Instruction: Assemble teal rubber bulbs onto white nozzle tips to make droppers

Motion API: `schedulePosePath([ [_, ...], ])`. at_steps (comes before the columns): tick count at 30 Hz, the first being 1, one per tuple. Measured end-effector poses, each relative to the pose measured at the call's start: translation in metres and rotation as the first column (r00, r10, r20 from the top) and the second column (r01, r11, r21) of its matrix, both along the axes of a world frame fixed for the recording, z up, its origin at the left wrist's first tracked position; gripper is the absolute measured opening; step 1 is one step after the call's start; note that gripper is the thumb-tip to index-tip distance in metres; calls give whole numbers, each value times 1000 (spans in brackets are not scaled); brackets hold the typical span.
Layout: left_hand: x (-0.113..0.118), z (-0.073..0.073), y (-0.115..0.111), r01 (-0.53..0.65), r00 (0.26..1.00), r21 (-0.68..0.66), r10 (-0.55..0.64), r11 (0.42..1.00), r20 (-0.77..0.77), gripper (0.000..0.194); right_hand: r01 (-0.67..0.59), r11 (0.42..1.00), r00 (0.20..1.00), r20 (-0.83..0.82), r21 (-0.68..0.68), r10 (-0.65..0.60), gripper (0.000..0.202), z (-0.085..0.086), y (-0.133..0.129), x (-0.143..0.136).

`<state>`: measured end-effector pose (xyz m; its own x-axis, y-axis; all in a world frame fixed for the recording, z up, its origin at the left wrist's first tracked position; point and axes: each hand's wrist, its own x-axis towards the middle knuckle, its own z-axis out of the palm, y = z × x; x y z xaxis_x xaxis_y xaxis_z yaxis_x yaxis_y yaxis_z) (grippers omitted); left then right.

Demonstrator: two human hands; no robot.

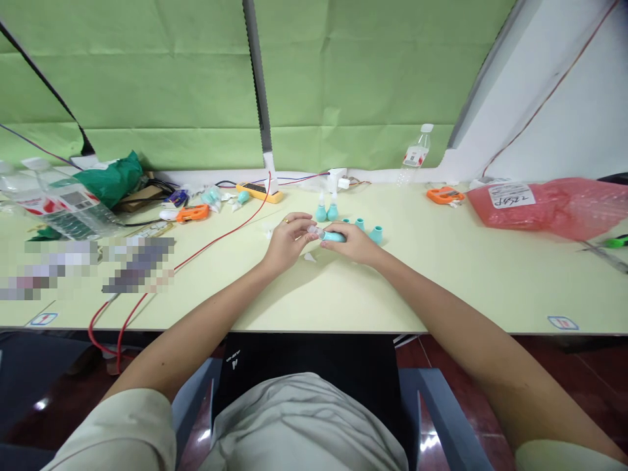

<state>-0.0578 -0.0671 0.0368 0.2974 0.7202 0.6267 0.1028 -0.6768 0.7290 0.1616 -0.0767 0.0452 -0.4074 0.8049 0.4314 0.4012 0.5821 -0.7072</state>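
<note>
My right hand (357, 243) is wrapped round a teal squeeze bulb (334, 237), which lies on its side just above the table. The fingers of my left hand (287, 243) are closed on a small clear nozzle (314, 230) at the bulb's left end; I cannot tell how firmly the two parts are joined. Just beyond my hands, two teal bulbs with clear nozzles (326, 210) stand upright. Several teal pieces with open tops, one of them a bulb (375, 234), stand beside my right hand, partly hidden by it. A small white scrap (310, 257) lies below my left hand.
Water bottles (73, 203) and a green bag (115, 178) crowd the left. A red cable (216, 241) crosses the table. A yellow multimeter (259, 191) lies at the back. To the right are another bottle (416, 156), an orange tool (444, 195) and a red plastic bag (549, 204).
</note>
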Motion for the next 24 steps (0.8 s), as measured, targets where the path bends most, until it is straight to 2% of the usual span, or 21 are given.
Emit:
schedulePosePath([
  [3, 1, 3, -2, 25, 999, -80, -22, 996, 37, 34, 8, 1000, 1000, -7, 2, -8, 25, 0, -1, -1],
  [6, 4, 8, -5, 77, 981, -215, -37, 974, 188, 45, 4, 1000, 1000, 9, 18, -4, 22, -1, 0, -1],
  [9, 4, 13, -7, 112, 952, -281, -22, 953, 305, 48, 34, 999, 999, 25, 28, -34, 20, -2, 1, 0],
  [12, 2, 16, -5, 95, 967, -289, -19, 953, 255, 35, 61, 998, 998, 10, 27, -61, 22, -1, 2, 1],
  [17, -2, 11, -2, 41, 997, -191, -28, 981, 67, 24, 51, 998, 998, -31, 30, -50, 27, 0, 1, 0],
  [21, -1, 5, -4, 120, 993, -271, -118, 955, 25, 30, 37, 995, 999, -1, 94, -37, 25, -2, 1, 1],
  [24, 0, 5, -6, 124, 992, -296, -128, 947, 7, 26, 27, 987, 997, 72, 155, -38, 23, -4, 2, 4],
])
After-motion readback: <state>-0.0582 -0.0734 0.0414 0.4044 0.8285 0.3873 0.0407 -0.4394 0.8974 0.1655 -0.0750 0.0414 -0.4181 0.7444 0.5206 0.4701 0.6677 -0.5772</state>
